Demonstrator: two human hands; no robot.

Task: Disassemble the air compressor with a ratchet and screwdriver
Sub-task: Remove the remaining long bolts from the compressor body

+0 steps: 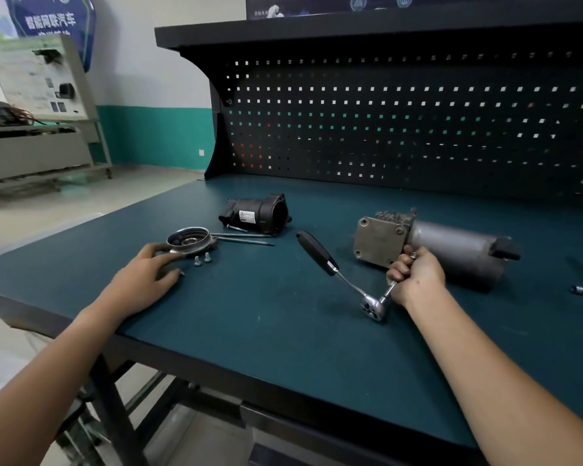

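Head view, and the right hand (418,275) is wrapped tight round the slim steel extension bar that rises from the head of the chrome ratchet with a black handle (329,264). The ratchet head sits down on the dark green benchtop (266,314), handle angled away up and to the left. A small silver piece peeks out above the thumb; what it is, I can't tell.

Just behind that fist lies the grey metal air compressor (451,247), on its side at the right of the bench, square end plate facing left, cylindrical motor body running off to the right.

Over on the left, the left hand (145,270) lies flat on the bench, fingers loosely spread, tips touching the round silver metal end cap (189,242). Two short silver bolts (202,259) stand just beside the cap, two long thin bolts (243,238) lie behind them, and the black plastic housing (256,213) sits farther back. A dark perforated pegboard (384,122) backs the bench.
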